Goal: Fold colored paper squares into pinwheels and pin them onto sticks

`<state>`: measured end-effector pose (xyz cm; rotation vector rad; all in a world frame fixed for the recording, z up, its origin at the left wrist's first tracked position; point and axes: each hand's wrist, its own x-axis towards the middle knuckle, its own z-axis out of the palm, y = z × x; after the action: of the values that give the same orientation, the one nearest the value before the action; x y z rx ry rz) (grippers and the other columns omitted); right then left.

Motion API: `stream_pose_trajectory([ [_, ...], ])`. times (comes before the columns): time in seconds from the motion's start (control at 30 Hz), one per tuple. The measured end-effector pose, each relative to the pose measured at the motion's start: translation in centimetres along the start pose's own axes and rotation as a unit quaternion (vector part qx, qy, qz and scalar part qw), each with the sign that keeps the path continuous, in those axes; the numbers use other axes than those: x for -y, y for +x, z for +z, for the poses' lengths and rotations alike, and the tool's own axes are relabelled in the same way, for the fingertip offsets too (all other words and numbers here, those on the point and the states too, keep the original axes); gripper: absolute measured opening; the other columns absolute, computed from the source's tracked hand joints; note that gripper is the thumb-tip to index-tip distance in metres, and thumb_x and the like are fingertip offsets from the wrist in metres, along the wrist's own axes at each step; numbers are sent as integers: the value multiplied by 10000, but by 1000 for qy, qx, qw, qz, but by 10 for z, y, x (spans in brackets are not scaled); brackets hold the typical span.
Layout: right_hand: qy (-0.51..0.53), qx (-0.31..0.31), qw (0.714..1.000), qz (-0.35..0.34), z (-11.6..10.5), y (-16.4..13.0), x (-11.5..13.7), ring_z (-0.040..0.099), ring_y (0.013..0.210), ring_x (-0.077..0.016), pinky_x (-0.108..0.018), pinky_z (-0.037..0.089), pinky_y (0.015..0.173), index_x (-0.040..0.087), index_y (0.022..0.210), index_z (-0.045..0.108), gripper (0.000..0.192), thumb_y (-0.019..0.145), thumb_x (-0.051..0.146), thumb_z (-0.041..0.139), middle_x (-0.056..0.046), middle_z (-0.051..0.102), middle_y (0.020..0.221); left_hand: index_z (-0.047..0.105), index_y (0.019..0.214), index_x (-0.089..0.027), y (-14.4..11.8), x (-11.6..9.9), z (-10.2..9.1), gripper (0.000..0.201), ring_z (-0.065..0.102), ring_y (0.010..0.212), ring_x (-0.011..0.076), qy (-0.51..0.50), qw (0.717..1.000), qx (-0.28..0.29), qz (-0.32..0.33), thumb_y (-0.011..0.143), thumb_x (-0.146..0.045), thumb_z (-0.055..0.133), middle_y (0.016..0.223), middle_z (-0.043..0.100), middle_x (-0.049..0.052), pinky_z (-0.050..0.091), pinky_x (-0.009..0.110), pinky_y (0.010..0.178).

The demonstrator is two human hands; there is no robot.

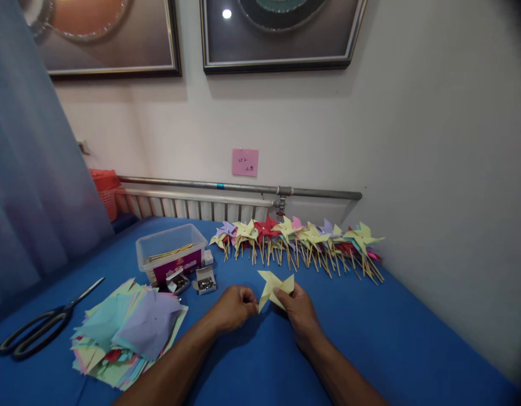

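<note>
A pale yellow folded paper pinwheel (274,286) is held just above the blue table (396,332) in front of me. My right hand (297,309) pinches its lower right part between thumb and fingers. My left hand (234,307) is curled with its fingertips at the paper's left tip. A row of several finished pinwheels on wooden sticks (298,241), yellow, red, purple and pink, lies along the back of the table against the wall.
A pile of coloured paper squares (129,330) lies at the front left, with black scissors (44,327) further left. A clear plastic box with sticks (170,254) and two small open boxes of pins (205,281) stand behind the pile. A radiator (193,206) runs behind.
</note>
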<state>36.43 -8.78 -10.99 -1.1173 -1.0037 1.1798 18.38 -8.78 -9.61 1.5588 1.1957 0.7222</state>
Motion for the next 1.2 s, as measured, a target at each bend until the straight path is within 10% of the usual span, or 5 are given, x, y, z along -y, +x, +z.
stream_pose_trajectory([
  [1.2,4,12,1000,-11,0,1,-2,698,818,-264,-335,535,718,160,977,670,464,645,464,785,-73,764,878,616,724,-148,0,2,2,121,440,493,92,14,1000,17,-1,637,-198,549,571,535,-37,334,205,475],
])
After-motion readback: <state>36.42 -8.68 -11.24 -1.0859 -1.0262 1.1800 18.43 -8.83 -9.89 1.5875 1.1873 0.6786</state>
